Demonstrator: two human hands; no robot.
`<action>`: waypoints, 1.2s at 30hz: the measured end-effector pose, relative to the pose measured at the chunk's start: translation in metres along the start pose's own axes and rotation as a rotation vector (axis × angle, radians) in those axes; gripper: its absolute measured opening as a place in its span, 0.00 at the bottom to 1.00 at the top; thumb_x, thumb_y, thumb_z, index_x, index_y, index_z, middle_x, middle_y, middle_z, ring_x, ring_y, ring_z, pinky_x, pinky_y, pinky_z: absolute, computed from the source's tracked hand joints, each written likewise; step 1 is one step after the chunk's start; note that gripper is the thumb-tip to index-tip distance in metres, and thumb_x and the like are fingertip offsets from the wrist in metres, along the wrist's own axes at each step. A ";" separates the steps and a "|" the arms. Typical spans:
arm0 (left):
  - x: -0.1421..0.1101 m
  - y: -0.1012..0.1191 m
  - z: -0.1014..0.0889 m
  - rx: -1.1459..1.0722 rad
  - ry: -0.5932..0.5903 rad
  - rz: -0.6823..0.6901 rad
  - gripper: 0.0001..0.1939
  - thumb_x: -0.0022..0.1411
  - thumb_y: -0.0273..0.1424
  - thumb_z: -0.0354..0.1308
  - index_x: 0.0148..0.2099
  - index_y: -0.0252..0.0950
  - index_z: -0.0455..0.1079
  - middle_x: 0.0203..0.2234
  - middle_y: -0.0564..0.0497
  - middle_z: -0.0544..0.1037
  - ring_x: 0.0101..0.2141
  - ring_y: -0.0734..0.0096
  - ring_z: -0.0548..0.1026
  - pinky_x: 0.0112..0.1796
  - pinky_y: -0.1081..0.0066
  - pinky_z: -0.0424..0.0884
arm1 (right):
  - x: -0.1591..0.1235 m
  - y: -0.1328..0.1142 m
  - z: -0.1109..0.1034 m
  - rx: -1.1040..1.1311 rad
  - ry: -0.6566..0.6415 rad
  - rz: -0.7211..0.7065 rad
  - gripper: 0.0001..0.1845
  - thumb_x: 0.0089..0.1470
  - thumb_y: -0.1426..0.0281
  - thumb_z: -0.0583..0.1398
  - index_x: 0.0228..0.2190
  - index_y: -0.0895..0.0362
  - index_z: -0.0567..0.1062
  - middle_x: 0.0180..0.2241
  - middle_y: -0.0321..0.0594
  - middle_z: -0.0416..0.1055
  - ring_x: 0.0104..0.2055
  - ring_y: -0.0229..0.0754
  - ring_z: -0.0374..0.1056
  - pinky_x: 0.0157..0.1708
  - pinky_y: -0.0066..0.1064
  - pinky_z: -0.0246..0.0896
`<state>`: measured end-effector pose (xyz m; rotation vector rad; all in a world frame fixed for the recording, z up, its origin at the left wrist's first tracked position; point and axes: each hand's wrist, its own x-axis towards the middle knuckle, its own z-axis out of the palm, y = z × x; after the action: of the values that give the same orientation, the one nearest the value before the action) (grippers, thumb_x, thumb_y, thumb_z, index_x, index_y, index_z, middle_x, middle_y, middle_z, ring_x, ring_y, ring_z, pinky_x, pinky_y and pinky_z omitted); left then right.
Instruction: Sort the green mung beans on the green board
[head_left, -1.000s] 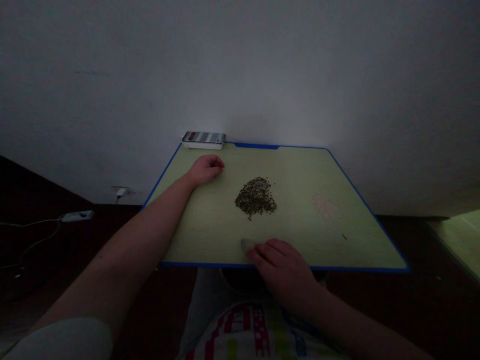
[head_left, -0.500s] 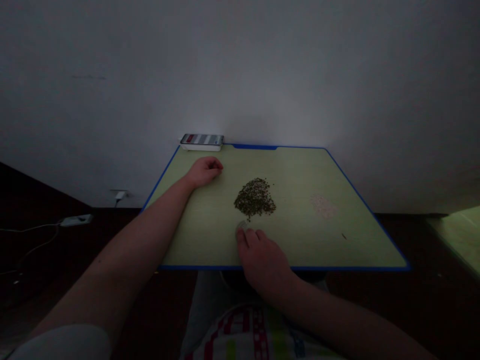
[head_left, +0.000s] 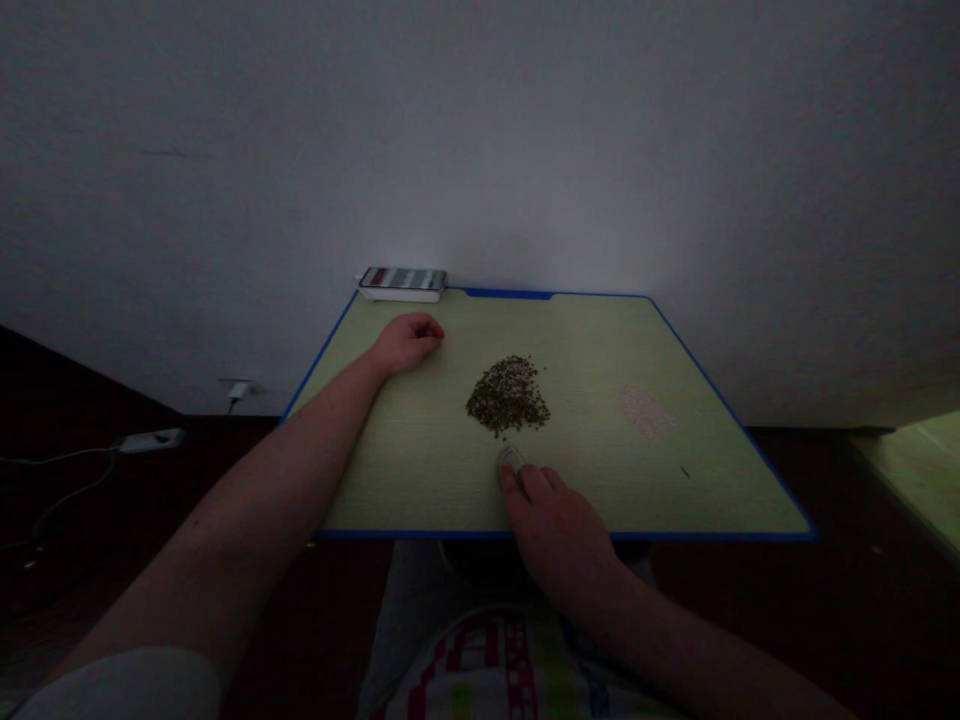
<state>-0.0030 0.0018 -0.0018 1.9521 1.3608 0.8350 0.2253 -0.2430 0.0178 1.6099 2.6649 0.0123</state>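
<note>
Head view: my right fingers [head_left: 534, 483] grip a small pale object [head_left: 511, 457], too dim to identify, just nearside of the dark grain pile [head_left: 508, 395] on the counter [head_left: 420, 450]. Left fingers [head_left: 428, 324] curled, apart from the pile; whether holding anything, cannot tell. Judgement: object light, stiff, best pinched by its near end; grains likely hard, prone to roll.

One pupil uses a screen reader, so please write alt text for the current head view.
A right hand holds a small pale object in front of a dark grainy pile on a blue-edged table. The loosely curled left hand is left of the pile; a pale scatter lies right.
</note>
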 end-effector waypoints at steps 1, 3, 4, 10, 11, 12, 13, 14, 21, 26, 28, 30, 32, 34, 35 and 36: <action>0.000 0.000 0.000 0.003 0.002 -0.002 0.11 0.46 0.32 0.57 0.33 0.34 0.71 0.21 0.55 0.68 0.23 0.75 0.64 0.26 0.73 0.61 | -0.001 0.001 0.000 -0.002 -0.002 0.005 0.25 0.55 0.82 0.52 0.55 0.65 0.65 0.41 0.54 0.71 0.42 0.49 0.67 0.35 0.36 0.71; 0.000 0.001 0.000 0.002 0.005 -0.005 0.10 0.45 0.32 0.57 0.33 0.34 0.71 0.20 0.55 0.68 0.23 0.75 0.64 0.26 0.73 0.60 | -0.002 0.004 -0.001 -0.007 -0.009 0.014 0.25 0.55 0.81 0.52 0.55 0.65 0.66 0.41 0.54 0.71 0.42 0.48 0.67 0.35 0.36 0.71; 0.000 0.000 0.000 -0.001 0.005 -0.007 0.10 0.45 0.32 0.57 0.33 0.34 0.71 0.20 0.55 0.67 0.23 0.75 0.64 0.26 0.73 0.60 | -0.002 0.004 -0.001 -0.007 -0.012 0.015 0.25 0.55 0.81 0.52 0.55 0.64 0.66 0.41 0.54 0.71 0.42 0.48 0.67 0.36 0.36 0.71; 0.001 -0.002 0.000 0.004 -0.004 -0.014 0.11 0.45 0.33 0.57 0.33 0.34 0.71 0.20 0.55 0.68 0.23 0.75 0.64 0.26 0.73 0.61 | -0.001 0.001 -0.001 0.045 -0.015 -0.063 0.26 0.55 0.81 0.53 0.56 0.65 0.65 0.43 0.56 0.70 0.42 0.49 0.67 0.36 0.37 0.70; 0.001 -0.002 0.000 0.007 -0.004 -0.016 0.11 0.45 0.32 0.57 0.33 0.34 0.71 0.20 0.55 0.68 0.23 0.75 0.64 0.26 0.73 0.61 | 0.000 0.000 -0.002 0.057 -0.012 -0.076 0.26 0.55 0.81 0.53 0.56 0.66 0.64 0.43 0.56 0.70 0.42 0.49 0.67 0.36 0.37 0.70; 0.001 -0.002 0.000 0.008 -0.005 -0.014 0.11 0.45 0.32 0.57 0.33 0.34 0.71 0.20 0.55 0.68 0.23 0.75 0.64 0.26 0.73 0.61 | 0.002 -0.001 -0.002 0.066 -0.010 -0.082 0.26 0.55 0.81 0.53 0.56 0.66 0.64 0.43 0.56 0.70 0.42 0.49 0.67 0.36 0.38 0.70; 0.001 -0.002 0.000 0.006 -0.005 -0.012 0.10 0.45 0.32 0.57 0.33 0.34 0.71 0.20 0.55 0.68 0.23 0.75 0.64 0.26 0.73 0.61 | 0.003 -0.002 -0.003 0.069 -0.007 -0.077 0.25 0.56 0.80 0.52 0.56 0.66 0.64 0.42 0.56 0.71 0.42 0.49 0.67 0.36 0.38 0.70; 0.001 -0.003 0.000 0.002 -0.003 -0.008 0.11 0.45 0.33 0.57 0.33 0.34 0.71 0.20 0.55 0.68 0.23 0.75 0.64 0.27 0.73 0.61 | 0.005 -0.002 -0.003 0.068 -0.005 -0.064 0.25 0.56 0.80 0.52 0.56 0.66 0.64 0.42 0.55 0.71 0.42 0.49 0.67 0.36 0.38 0.70; 0.002 -0.003 0.000 0.015 0.006 0.012 0.10 0.45 0.33 0.57 0.32 0.35 0.71 0.21 0.54 0.69 0.25 0.73 0.65 0.28 0.72 0.62 | 0.005 0.011 -0.002 0.041 0.003 0.036 0.24 0.56 0.81 0.52 0.55 0.66 0.66 0.41 0.55 0.71 0.43 0.49 0.67 0.38 0.36 0.69; 0.002 -0.005 0.000 0.010 0.002 0.005 0.11 0.45 0.33 0.57 0.33 0.34 0.71 0.22 0.54 0.69 0.25 0.72 0.66 0.30 0.71 0.62 | 0.005 0.016 -0.003 0.013 -0.017 0.065 0.24 0.56 0.81 0.51 0.55 0.63 0.66 0.42 0.53 0.71 0.42 0.48 0.67 0.36 0.35 0.69; 0.002 -0.006 0.000 0.007 0.004 0.002 0.11 0.45 0.33 0.57 0.33 0.35 0.71 0.22 0.54 0.69 0.25 0.72 0.66 0.30 0.71 0.62 | 0.006 0.018 -0.003 0.009 -0.005 0.061 0.24 0.56 0.81 0.51 0.55 0.64 0.66 0.41 0.53 0.71 0.42 0.48 0.67 0.37 0.35 0.68; 0.002 -0.005 0.000 0.001 0.006 -0.004 0.11 0.44 0.33 0.57 0.33 0.35 0.71 0.21 0.54 0.69 0.25 0.73 0.65 0.29 0.71 0.62 | 0.006 0.019 -0.002 0.011 0.007 0.053 0.24 0.57 0.80 0.52 0.55 0.64 0.67 0.41 0.53 0.71 0.43 0.48 0.67 0.37 0.34 0.67; 0.001 -0.002 0.000 -0.009 0.003 -0.019 0.10 0.44 0.32 0.57 0.32 0.34 0.71 0.21 0.55 0.69 0.24 0.74 0.65 0.28 0.72 0.62 | 0.007 0.022 -0.002 0.010 0.008 0.057 0.24 0.57 0.80 0.52 0.56 0.64 0.67 0.41 0.52 0.71 0.43 0.48 0.67 0.38 0.34 0.66; 0.000 0.000 0.000 -0.015 0.006 -0.032 0.10 0.44 0.32 0.57 0.32 0.34 0.71 0.20 0.55 0.69 0.23 0.75 0.64 0.27 0.72 0.62 | 0.009 0.025 -0.001 0.003 0.014 0.069 0.25 0.57 0.80 0.52 0.56 0.64 0.67 0.41 0.52 0.71 0.42 0.48 0.68 0.38 0.34 0.66; 0.000 0.001 0.000 -0.014 0.010 -0.033 0.10 0.44 0.32 0.57 0.32 0.34 0.71 0.20 0.55 0.69 0.22 0.75 0.64 0.27 0.73 0.62 | 0.010 0.026 -0.001 -0.003 0.023 0.075 0.25 0.57 0.80 0.51 0.56 0.64 0.66 0.41 0.52 0.71 0.42 0.48 0.68 0.38 0.34 0.66; -0.001 0.002 0.000 -0.012 0.012 -0.030 0.10 0.44 0.32 0.57 0.32 0.34 0.71 0.20 0.55 0.69 0.22 0.75 0.64 0.26 0.73 0.62 | 0.012 0.027 0.000 -0.009 0.034 0.082 0.25 0.57 0.80 0.51 0.56 0.64 0.66 0.40 0.52 0.72 0.42 0.48 0.68 0.37 0.33 0.66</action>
<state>-0.0026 0.0007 -0.0003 1.9159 1.3859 0.8406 0.2438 -0.2203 0.0186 1.7307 2.6170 0.0542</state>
